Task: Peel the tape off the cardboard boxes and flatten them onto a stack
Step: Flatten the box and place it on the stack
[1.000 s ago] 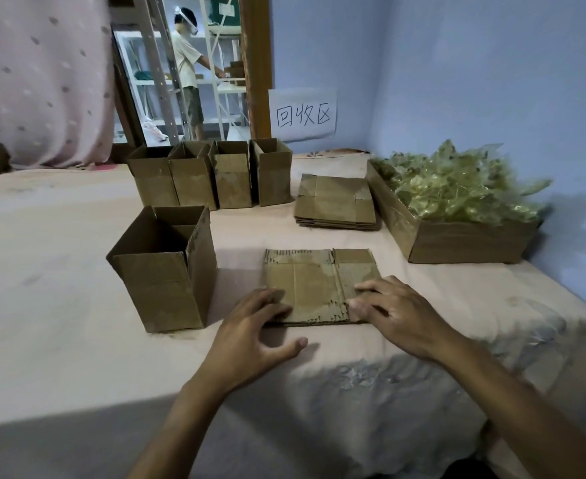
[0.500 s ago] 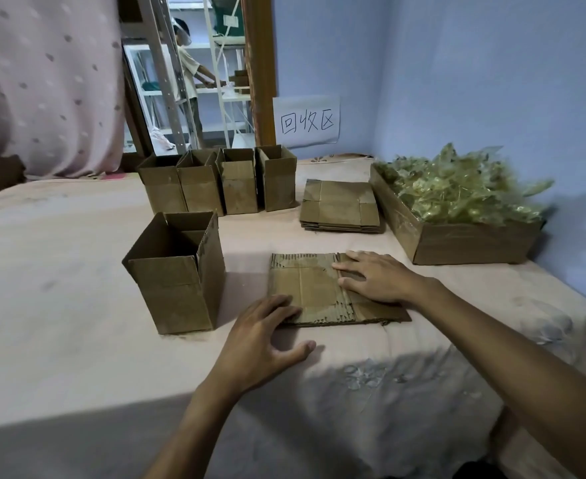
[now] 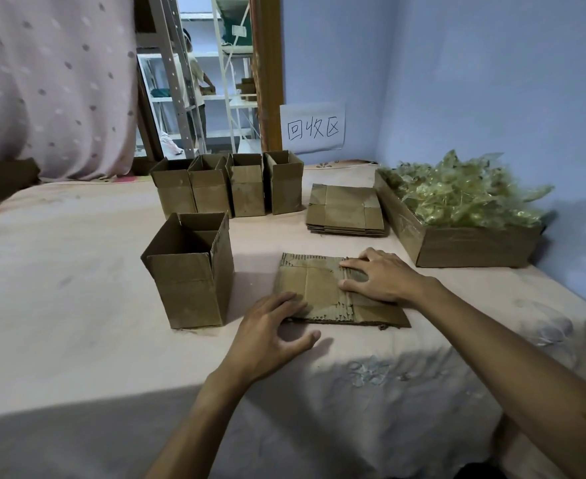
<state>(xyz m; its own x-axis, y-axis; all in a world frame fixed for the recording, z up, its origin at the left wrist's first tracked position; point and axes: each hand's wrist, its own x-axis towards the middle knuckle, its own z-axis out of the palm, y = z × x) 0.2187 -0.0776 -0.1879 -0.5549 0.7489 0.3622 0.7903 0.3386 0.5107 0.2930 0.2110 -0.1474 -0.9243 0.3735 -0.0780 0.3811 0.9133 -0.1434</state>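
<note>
Cardboard, already flat, lies on the cloth-covered table (image 3: 77, 288) just in front of the person. Nearest to the camera, the left hand (image 3: 270, 335) is spread wide. Its fingertips rest on the near left corner of this flattened box (image 3: 314, 288), and it grips nothing. A little farther, the right hand (image 3: 383, 278) lies flat with straight fingers on the right half of the box and presses it down; it also holds nothing.

I judge that the step in hand is the pressing flat, and that it is almost finished. The next move, I think, calls for sliding the fingers under an edge, lifting the sheet and laying it squarely on the stack (image 3: 345, 210) just behind.

To the left stands one open box (image 3: 191, 274), and farther back is a row of four boxes (image 3: 246, 195). Beside the stack, a tray (image 3: 474, 248) holds the peeled tape (image 3: 464, 193).
</note>
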